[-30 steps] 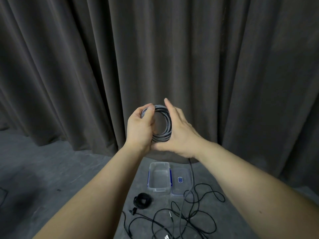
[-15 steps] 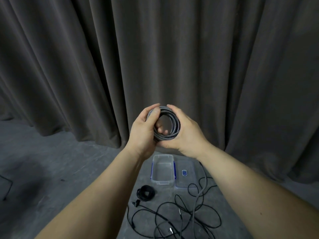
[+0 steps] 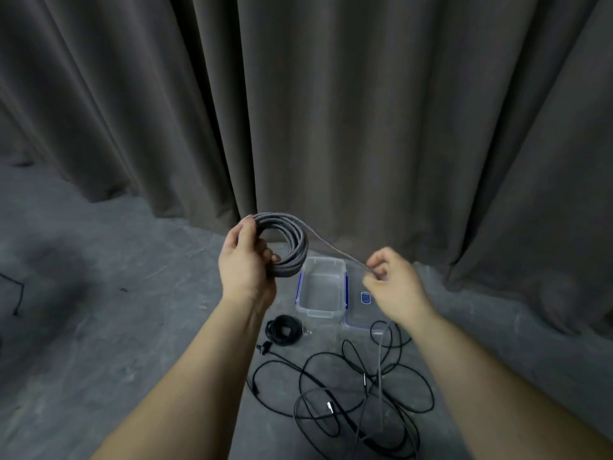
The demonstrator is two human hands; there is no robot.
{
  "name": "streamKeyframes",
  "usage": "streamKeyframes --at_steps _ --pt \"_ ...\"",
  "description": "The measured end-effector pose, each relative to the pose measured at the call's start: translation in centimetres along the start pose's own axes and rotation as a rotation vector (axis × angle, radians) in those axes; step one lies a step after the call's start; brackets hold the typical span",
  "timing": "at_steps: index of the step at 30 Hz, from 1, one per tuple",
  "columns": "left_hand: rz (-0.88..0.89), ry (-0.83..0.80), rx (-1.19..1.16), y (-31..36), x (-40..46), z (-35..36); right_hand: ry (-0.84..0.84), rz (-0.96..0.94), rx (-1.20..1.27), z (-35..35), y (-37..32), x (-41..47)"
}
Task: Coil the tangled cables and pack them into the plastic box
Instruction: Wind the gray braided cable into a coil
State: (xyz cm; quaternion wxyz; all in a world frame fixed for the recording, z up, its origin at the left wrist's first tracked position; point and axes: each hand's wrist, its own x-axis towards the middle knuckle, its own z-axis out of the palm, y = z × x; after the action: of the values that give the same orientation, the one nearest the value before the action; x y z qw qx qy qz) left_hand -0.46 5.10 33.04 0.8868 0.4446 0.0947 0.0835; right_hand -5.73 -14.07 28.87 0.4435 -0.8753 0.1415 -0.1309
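Note:
My left hand (image 3: 245,263) grips a grey braided cable coil (image 3: 293,242) held up in the air above the floor. A single strand runs from the coil's top down to my right hand (image 3: 393,287), which pinches it; the rest of that strand hangs below the hand to the floor. Under the hands stands the clear plastic box (image 3: 321,308) with blue clips, open and holding nothing. Its lid (image 3: 360,313) lies flat to its right. A small black coiled cable (image 3: 284,330) rests on the floor in front of the box. Tangled black cables (image 3: 345,393) spread across the floor nearer to me.
A dark grey curtain (image 3: 331,111) hangs across the whole back, its folds reaching the floor just behind the box. The floor (image 3: 116,310) is grey concrete. A thin black wire (image 3: 16,293) shows at the far left edge.
My right hand has left the coil and moved down and right, drawing a strand out from it. The left hand keeps the coil. The view has tilted down.

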Motion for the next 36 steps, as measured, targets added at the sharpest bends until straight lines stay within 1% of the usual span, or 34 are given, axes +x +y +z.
streamKeyframes --at_steps 2,3,5,8,9,11,12,13,14,16,17,18,19,20,23,25,27,30,32,34,36 --pt "0.008 0.04 0.041 -1.8 0.6 -1.2 0.148 0.0 0.027 0.9 1.8 -0.2" --pt "0.007 0.063 0.057 -2.7 0.8 -1.8 0.19 -0.002 0.067 1.3 2.6 -0.2" --pt "-0.004 0.12 0.059 -4.2 1.0 -3.0 0.181 -0.002 0.144 1.9 4.1 -0.5" --pt "-0.005 0.198 0.063 -5.0 2.1 -4.3 0.089 -0.014 0.171 2.1 5.2 -0.3" --pt "0.005 0.208 0.077 -4.9 2.5 -4.6 0.099 -0.02 0.173 1.9 5.4 0.0" --pt "0.049 0.185 0.125 -4.6 3.0 -4.6 0.181 -0.048 0.155 1.5 5.5 0.6" --pt "0.08 0.163 0.171 -4.4 2.9 -4.3 0.224 -0.086 0.101 1.5 5.5 0.8" --pt "0.109 0.141 0.245 -4.4 2.7 -4.0 0.239 -0.147 -0.004 1.5 5.3 0.8" --pt "0.138 0.117 0.33 -4.7 2.5 -3.9 0.214 -0.215 -0.145 1.5 4.9 0.6" --pt "0.196 0.055 0.485 -5.4 1.9 -3.8 0.047 -0.315 -0.42 1.7 3.5 -0.2" --pt "0.219 0.012 0.561 -5.6 1.5 -3.7 -0.061 -0.351 -0.508 1.7 2.6 -0.5" --pt "0.23 -0.035 0.637 -5.6 1.2 -3.7 -0.157 -0.38 -0.534 1.7 1.7 -0.7" --pt "0.238 -0.081 0.699 -5.6 0.9 -3.7 -0.235 -0.398 -0.501 1.5 0.8 -0.9" --pt "0.25 -0.123 0.749 -5.6 0.6 -3.6 -0.298 -0.403 -0.415 1.1 0.0 -1.1" --pt "0.244 -0.255 0.821 -5.5 0.0 -3.4 -0.449 -0.368 -0.093 -0.6 -1.9 -1.3" --pt "0.188 -0.369 0.811 -5.3 -0.8 -2.8 -0.519 -0.336 0.07 -1.9 -2.5 -1.4" --pt "0.105 -0.46 0.788 -5.2 -1.9 -2.0 -0.533 -0.305 0.214 -2.4 -2.5 -1.5" --pt "-0.017 -0.544 0.678 -5.4 -3.9 -0.6 -0.436 -0.242 0.416 -1.9 -1.9 -1.3" --pt "-0.124 -0.52 0.544 -5.8 -4.6 0.1 -0.293 -0.188 0.542 -1.4 -1.5 -1.1" --pt "-0.196 -0.492 0.455 -6.0 -4.8 0.6 -0.147 -0.163 0.548 -1.1 -1.3 -0.8" --pt "-0.197 -0.479 0.468 -6.4 -4.9 0.8 -0.057 -0.159 0.478 -1.0 -1.1 -0.6"
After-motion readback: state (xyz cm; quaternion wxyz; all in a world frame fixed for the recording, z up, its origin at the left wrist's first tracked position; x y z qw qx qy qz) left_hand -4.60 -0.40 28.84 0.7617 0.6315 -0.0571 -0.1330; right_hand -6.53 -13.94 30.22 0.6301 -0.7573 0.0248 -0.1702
